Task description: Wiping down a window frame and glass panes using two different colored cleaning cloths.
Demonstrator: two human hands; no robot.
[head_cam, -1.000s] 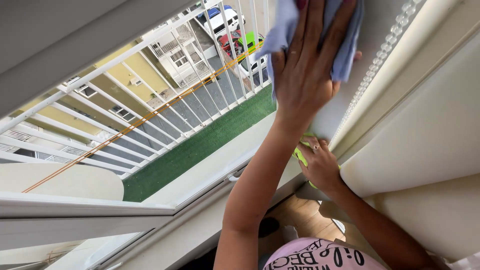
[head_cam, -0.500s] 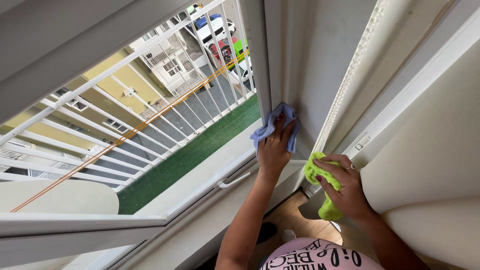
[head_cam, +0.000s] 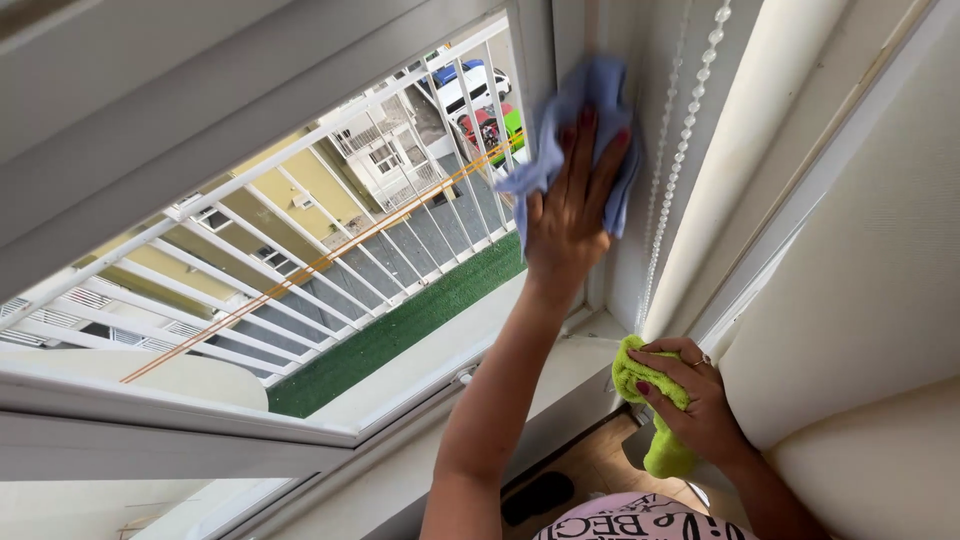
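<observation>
My left hand [head_cam: 568,215] is raised and presses a light blue cloth [head_cam: 590,95] flat against the white upright window frame [head_cam: 535,40]. My right hand [head_cam: 695,400] is lower, at the corner where the frame meets the sill [head_cam: 560,365]. It grips a bunched bright green cloth [head_cam: 655,420] and rests against the bottom of the frame. Both hands have red-painted nails, and the right one wears a ring.
A white bead chain [head_cam: 672,150] hangs beside a cream roller blind [head_cam: 880,250] on the right. Through the glass I see a white balcony railing [head_cam: 330,230], a green balcony floor [head_cam: 400,330] and parked cars below. Wooden floor [head_cam: 600,465] lies under the sill.
My left hand slid down the frame to the sill corner with the blue cloth, then back up to where it is now. My right hand stayed low with the green cloth.
</observation>
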